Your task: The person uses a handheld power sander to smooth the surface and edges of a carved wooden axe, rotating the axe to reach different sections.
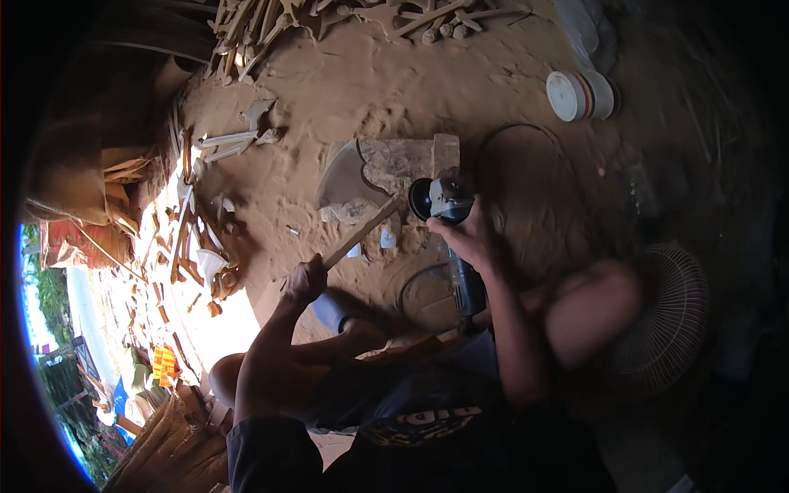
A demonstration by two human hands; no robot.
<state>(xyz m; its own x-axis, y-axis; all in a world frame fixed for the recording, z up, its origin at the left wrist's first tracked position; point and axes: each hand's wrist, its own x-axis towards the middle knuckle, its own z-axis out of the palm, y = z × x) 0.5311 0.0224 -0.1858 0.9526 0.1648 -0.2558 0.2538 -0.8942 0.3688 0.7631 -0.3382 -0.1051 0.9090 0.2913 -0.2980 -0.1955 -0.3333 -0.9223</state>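
Observation:
My left hand (306, 278) is closed around the lower end of a pale handle of an axe-shaped piece (366, 230), which slants up and to the right. Its broad, curved grey-brown blade (339, 179) lies by a dusty wooden block (400, 161). In my right hand (470, 238) is an angle grinder (465, 283), gripped near its metal head, with its body pointing down toward my lap. The grinder's dark round disc (421, 199) is close to the upper end of the handle; whether they touch, I cannot tell.
Brown dust covers the ground. More axe-like pieces (246, 135) and a pile of sticks (263, 25) lie beyond. Offcuts (193, 246) litter the sunlit left side. A white tub (567, 96) lies at the far right, and a wire fan guard (666, 316) is beside my right knee.

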